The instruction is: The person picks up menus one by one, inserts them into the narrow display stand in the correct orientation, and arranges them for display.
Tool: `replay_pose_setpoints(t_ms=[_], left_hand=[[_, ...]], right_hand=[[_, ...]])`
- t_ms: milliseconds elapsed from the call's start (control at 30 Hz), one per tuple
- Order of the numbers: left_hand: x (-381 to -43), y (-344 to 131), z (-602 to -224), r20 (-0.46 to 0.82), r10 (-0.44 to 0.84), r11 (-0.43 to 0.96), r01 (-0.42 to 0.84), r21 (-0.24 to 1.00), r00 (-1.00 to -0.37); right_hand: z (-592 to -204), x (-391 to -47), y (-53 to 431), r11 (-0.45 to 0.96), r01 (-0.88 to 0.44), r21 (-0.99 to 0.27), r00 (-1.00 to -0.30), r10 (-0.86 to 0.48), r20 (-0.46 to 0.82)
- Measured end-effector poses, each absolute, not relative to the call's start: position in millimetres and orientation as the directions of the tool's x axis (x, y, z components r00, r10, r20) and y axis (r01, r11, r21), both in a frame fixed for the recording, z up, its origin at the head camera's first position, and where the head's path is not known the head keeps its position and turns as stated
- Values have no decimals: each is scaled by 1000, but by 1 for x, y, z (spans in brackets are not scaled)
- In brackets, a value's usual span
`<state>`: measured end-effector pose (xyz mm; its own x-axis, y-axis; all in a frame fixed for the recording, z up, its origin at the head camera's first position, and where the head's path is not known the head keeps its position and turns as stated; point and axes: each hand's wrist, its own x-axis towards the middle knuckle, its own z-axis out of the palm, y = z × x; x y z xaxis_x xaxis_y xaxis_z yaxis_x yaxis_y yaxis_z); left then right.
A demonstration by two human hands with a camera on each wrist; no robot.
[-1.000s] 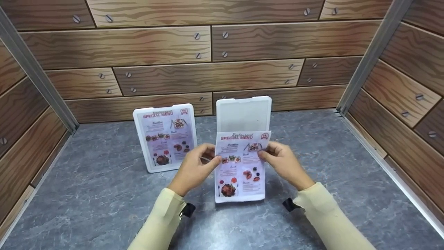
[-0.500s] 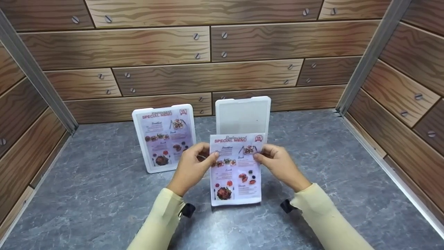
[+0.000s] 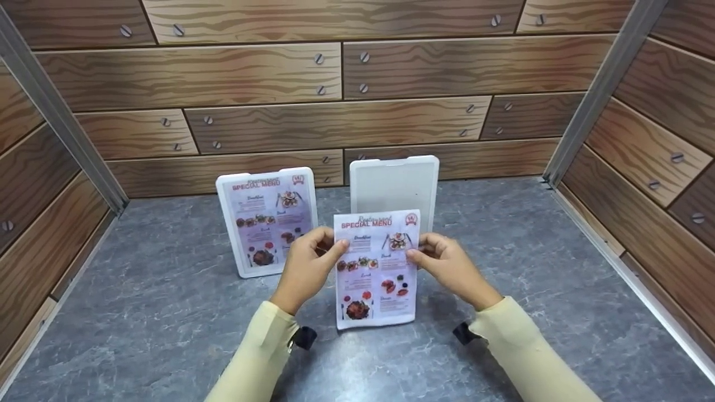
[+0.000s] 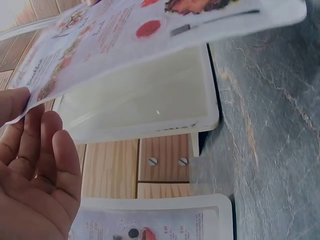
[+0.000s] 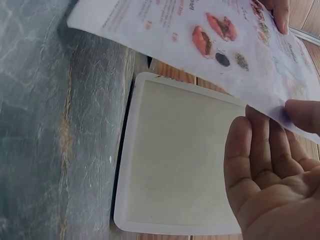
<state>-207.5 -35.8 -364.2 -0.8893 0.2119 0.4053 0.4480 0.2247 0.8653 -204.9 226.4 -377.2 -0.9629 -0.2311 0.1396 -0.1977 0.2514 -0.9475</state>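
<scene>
A printed menu sheet [image 3: 375, 273] is held upright between both hands, in front of a blank white display stand [image 3: 394, 181]. My left hand [image 3: 310, 265] pinches the sheet's left edge between thumb and fingers. On the opposite edge, my right hand [image 3: 449, 265] pinches it the same way. Both wrist views show the sheet apart from the blank stand [image 4: 145, 95], whose pale panel [image 5: 180, 155] is framed by a raised white rim. To the left, a second white stand [image 3: 268, 223] has a matching menu in its frame.
The grey marbled tabletop [image 3: 139, 312] carries both stands. Wood-patterned walls [image 3: 262, 72] close off the back and both sides, with metal strips [image 3: 592, 95] at the corners. A small black device [image 3: 304, 338] sits at each wrist.
Both hands have drawn the menu sheet leftward, away from the blank stand, baring more of its right edge. The menu stand at left stays put.
</scene>
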Motion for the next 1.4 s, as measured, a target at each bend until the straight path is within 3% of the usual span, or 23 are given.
replay_pose_setpoints(t_ms=[267,433,667,1100,1400], left_hand=[[-208,-36,-363,409,187,202,443,874,-893],[-208,-36,-364,378,232,200,425,883,-896],[-229,-35,-398,286,322,259,374,890,-903],[-229,-33,-405,257,342,292,362,885,-904],[-227,-32,-406,195,412,400,369,839,-890]], right_hand=[[-381,-206,228,220,-234,-947,-949,-264,173],[-380,-207,229,175,-220,-960,-961,-208,182],[-380,-210,233,86,-247,-965,-965,-113,237],[-398,-224,241,22,-325,-945,-945,-34,325],[-395,-224,242,-20,-314,-949,-949,24,313]])
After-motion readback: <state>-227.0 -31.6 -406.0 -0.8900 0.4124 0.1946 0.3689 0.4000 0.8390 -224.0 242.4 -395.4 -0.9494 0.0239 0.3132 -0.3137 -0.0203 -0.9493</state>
